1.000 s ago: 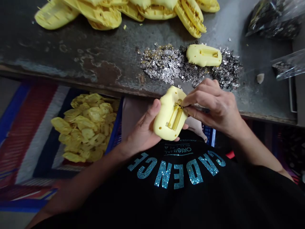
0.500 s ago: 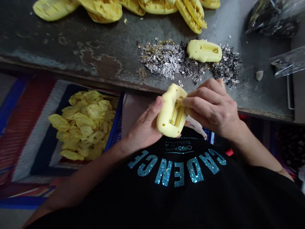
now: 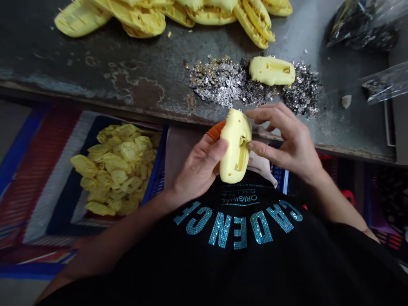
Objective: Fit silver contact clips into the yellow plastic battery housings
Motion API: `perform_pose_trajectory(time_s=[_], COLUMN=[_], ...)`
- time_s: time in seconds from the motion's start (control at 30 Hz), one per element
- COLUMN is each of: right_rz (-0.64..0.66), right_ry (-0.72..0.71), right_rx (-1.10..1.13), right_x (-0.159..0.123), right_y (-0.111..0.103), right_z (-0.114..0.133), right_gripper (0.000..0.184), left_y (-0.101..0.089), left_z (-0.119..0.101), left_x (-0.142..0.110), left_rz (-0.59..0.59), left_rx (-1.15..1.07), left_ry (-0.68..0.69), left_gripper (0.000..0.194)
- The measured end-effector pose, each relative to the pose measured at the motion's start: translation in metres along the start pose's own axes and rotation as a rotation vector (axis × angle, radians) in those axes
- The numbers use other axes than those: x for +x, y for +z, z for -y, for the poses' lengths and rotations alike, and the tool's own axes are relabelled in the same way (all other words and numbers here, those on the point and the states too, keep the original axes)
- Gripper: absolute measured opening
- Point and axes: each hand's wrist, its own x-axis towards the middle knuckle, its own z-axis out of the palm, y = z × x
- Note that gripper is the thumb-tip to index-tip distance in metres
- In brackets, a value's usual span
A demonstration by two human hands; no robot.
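Yellow shell (image 3: 232,153) has turned more edge-on; my L hand (image 3: 202,163) grips it, R hand (image 3: 288,142) open w/ thumb at its edge.

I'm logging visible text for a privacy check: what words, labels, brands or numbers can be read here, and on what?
"CADENCE", large glittery letters on the black shirt, upside down in view.
"ORIGINAL", probably, in small letters on the same shirt; the lines around it are too small or blurred to read.
No text can be made out on the yellow shell in the left hand.
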Motion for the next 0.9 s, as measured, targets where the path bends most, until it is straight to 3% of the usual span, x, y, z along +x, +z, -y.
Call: perform_pose_trajectory(time_s=[0.17,0.37,0.53,0.7,0.9], right_rz=[0.049,-0.208,-0.429,-0.438,-0.459], right_ry=[0.091,0.023,0.068,0.142,-0.03], right_rx=[0.172,0.382,0.292,0.16,0.202], right_x=[0.005,-0.011,-0.024,-0.029,-0.017], right_y=[0.01,0.036,0.05,0.053,0.06], right_z=[-0.009,-0.015,-0.016,-0.021,-0.023], right_gripper=[0.052,0.054,0.055,0.067,0.059], left_y=[-0.003,-0.005,-0.007,-0.008,-0.013], left_z=[0.001,-0.011,-0.01,-0.011,-0.019], left_x=[-0.005,-0.014,-0.017,-0.013,-0.003], left_rz=[0.032,0.056,0.042,0.073,0.016], left_rx=[0.177,0.392,0.66,0.748,0.688], left_ry=[0.107,0.134,0.271,0.444,0.427], left_gripper=[0.073,0.084,0.063,0.06,0.045])
